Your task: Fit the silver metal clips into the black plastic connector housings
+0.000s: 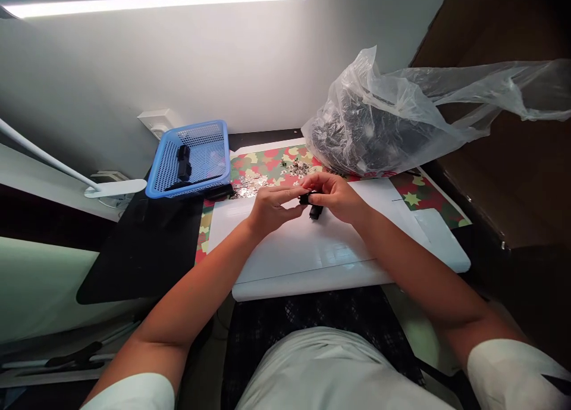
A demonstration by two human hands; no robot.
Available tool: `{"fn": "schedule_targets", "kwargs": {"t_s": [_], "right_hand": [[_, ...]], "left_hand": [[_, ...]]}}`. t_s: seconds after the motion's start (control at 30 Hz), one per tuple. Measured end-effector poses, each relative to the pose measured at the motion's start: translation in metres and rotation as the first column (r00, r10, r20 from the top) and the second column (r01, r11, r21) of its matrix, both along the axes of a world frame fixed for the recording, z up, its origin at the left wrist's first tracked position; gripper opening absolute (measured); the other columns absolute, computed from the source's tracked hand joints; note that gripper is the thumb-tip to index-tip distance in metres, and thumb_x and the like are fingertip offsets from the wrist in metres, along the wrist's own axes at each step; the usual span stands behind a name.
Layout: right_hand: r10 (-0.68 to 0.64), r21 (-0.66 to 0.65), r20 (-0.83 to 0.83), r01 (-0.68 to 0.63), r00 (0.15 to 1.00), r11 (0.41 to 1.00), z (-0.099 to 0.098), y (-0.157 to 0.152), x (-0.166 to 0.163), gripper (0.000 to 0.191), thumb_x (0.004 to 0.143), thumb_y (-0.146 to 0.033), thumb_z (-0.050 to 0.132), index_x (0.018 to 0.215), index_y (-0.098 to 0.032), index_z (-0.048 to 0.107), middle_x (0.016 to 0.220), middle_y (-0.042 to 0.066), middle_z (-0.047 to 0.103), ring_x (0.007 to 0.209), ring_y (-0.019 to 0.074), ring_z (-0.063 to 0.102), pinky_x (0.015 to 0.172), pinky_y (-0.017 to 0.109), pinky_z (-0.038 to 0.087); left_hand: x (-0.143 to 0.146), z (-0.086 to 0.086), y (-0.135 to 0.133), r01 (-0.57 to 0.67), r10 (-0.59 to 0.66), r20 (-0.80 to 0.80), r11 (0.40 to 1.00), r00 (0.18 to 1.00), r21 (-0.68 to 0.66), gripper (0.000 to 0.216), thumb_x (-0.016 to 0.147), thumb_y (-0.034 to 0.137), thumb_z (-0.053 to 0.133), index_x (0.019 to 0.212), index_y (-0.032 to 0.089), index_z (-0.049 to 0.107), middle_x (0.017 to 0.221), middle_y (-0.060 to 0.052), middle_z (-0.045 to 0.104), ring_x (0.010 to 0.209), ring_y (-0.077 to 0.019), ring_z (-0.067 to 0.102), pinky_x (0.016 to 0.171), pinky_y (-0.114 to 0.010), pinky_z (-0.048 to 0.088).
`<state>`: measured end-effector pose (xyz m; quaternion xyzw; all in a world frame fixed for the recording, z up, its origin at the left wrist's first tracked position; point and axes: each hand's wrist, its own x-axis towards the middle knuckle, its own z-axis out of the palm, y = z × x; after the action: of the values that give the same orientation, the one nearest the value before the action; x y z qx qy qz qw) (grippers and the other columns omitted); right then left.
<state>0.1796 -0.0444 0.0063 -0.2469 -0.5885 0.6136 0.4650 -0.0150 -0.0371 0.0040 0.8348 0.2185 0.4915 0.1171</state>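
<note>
Head view: the left hand [274, 210] and right hand [334, 199] close together, clamped on a small black plastic part [312, 206] just above a white board [312, 255] — beyond, silvery scraps [297, 169] on a star-patterned mat [414, 199], a blue mesh basket [205, 154] holding black parts [183, 163], and a bulging clear plastic bag [357, 100].

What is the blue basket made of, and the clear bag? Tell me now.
The blue basket looks like moulded plastic: even, faintly glossy colour and regular punched mesh walls. The bag seems thin plastic film, translucent and crinkled, with bright highlights on its folds; the exact plastic can't be told by look.
</note>
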Motion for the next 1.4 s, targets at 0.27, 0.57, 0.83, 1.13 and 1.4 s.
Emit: {"fn": "schedule_targets", "kwargs": {"t_s": [0.27, 0.57, 0.83, 1.13, 1.4], "right_hand": [[-0.044, 0.114, 0.150, 0.027, 0.988, 0.993, 0.003, 0.002, 0.004, 0.032, 0.082, -0.039, 0.071, 0.105, -0.021, 0.058, 0.091, 0.002, 0.065, 0.083, 0.0147, 0.061, 0.074, 0.029, 0.049], [-0.472, 0.542, 0.265, 0.275, 0.841, 0.794, -0.006, 0.001, 0.003, 0.035, 0.086, -0.033, 0.064, 0.117, -0.024, 0.052, 0.091, 0.001, 0.064, 0.079, 0.0155, 0.058, 0.068, 0.029, 0.045], [-0.574, 0.684, 0.319, 0.236, 0.754, 0.691, -0.001, -0.001, -0.002, 0.019, 0.093, -0.034, 0.055, 0.103, -0.023, 0.067, 0.101, 0.008, 0.070, 0.097, 0.0240, 0.063, 0.089, 0.040, 0.049], [-0.603, 0.671, 0.371, 0.245, 0.706, 0.700, -0.002, 0.002, -0.002, 0.026, 0.092, -0.031, 0.054, 0.109, -0.023, 0.072, 0.104, 0.010, 0.071, 0.103, 0.0270, 0.062, 0.095, 0.043, 0.048], [-0.620, 0.572, 0.601, 0.272, 0.504, 0.774, 0.010, 0.010, 0.025, 0.033, 0.078, -0.025, 0.057, 0.104, -0.020, 0.077, 0.105, 0.009, 0.075, 0.101, 0.0286, 0.067, 0.092, 0.041, 0.048]], "left_hand": [[0.000, 0.005, 0.005, -0.001, 0.001, 0.002, 0.994, 1.000, -0.109, 0.027, 0.079, 0.023, 0.075, 0.105, 0.024, 0.077, 0.099, -0.007, 0.078, 0.081, -0.0149, 0.072, 0.070, -0.026, 0.057], [0.005, 0.007, 0.002, -0.035, 0.089, 0.109, 0.906, 0.990, -0.421, 0.024, 0.074, 0.042, 0.082, 0.083, 0.020, 0.075, 0.084, -0.005, 0.076, 0.075, -0.0149, 0.068, 0.068, -0.029, 0.053], [0.007, 0.006, -0.002, -0.146, 0.176, 0.117, 0.963, 0.977, -0.228, 0.017, 0.079, 0.037, 0.079, 0.086, 0.022, 0.077, 0.086, -0.006, 0.077, 0.077, -0.0164, 0.071, 0.074, -0.032, 0.057], [0.010, 0.002, 0.000, -0.213, 0.225, 0.051, 0.962, 0.973, -0.173, 0.015, 0.082, 0.036, 0.076, 0.087, 0.022, 0.077, 0.085, -0.005, 0.077, 0.078, -0.0166, 0.072, 0.073, -0.031, 0.057], [-0.014, 0.014, 0.020, -0.246, 0.285, 0.139, 0.938, 0.948, -0.245, 0.033, 0.087, 0.049, 0.067, 0.102, 0.021, 0.074, 0.103, -0.009, 0.075, 0.096, -0.0186, 0.069, 0.082, -0.034, 0.055]]}}
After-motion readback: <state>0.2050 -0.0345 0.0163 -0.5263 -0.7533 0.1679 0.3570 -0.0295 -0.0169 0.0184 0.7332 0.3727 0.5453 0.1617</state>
